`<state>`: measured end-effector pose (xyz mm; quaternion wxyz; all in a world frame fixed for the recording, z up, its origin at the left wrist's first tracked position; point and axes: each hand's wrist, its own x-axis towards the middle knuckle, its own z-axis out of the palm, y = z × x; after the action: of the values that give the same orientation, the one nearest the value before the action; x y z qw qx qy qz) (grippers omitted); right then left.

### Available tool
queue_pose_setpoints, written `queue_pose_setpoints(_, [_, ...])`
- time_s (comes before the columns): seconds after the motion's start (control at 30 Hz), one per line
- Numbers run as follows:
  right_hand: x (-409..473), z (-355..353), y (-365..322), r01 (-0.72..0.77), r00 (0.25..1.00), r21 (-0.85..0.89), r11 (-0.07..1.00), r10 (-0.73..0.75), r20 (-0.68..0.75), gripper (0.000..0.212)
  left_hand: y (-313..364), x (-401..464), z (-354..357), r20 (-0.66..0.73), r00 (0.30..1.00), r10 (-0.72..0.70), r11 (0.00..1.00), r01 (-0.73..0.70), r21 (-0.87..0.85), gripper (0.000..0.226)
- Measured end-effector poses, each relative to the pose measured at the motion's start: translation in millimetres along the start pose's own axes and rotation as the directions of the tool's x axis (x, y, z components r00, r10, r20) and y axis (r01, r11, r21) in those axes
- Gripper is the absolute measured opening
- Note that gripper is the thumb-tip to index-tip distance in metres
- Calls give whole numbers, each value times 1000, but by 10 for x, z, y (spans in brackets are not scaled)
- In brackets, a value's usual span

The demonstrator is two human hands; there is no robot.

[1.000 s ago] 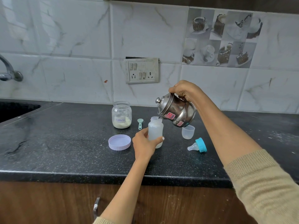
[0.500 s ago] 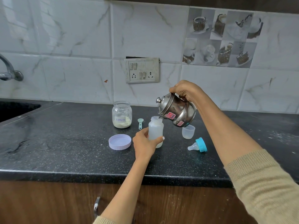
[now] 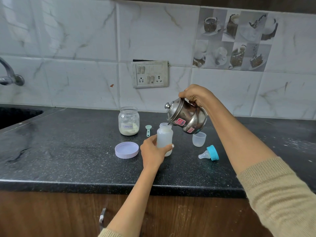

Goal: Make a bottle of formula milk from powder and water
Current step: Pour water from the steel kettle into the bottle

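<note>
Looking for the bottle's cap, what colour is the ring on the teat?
Blue ring, clear teat; head view.

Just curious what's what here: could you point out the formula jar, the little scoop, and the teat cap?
formula jar (image 3: pixel 129 123): head view, glass body.
scoop (image 3: pixel 148 130): head view, handle.
teat cap (image 3: pixel 212 152): head view, blue ring.

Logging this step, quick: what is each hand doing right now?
Left hand: grips the baby bottle on the counter.
Right hand: holds the steel kettle, tilted over the bottle's mouth.

wall socket panel (image 3: pixel 150 74), tap (image 3: pixel 9 76), sink (image 3: pixel 15 115)
</note>
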<state>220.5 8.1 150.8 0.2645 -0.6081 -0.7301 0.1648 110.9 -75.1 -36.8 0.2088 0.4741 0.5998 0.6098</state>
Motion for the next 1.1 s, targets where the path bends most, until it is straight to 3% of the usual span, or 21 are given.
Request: queue_pose_setpoints(1.1, [5, 12, 33, -11, 1000, 49, 999, 12, -9, 18, 44, -19, -20, 10, 1000, -2, 1000, 2, 5, 61])
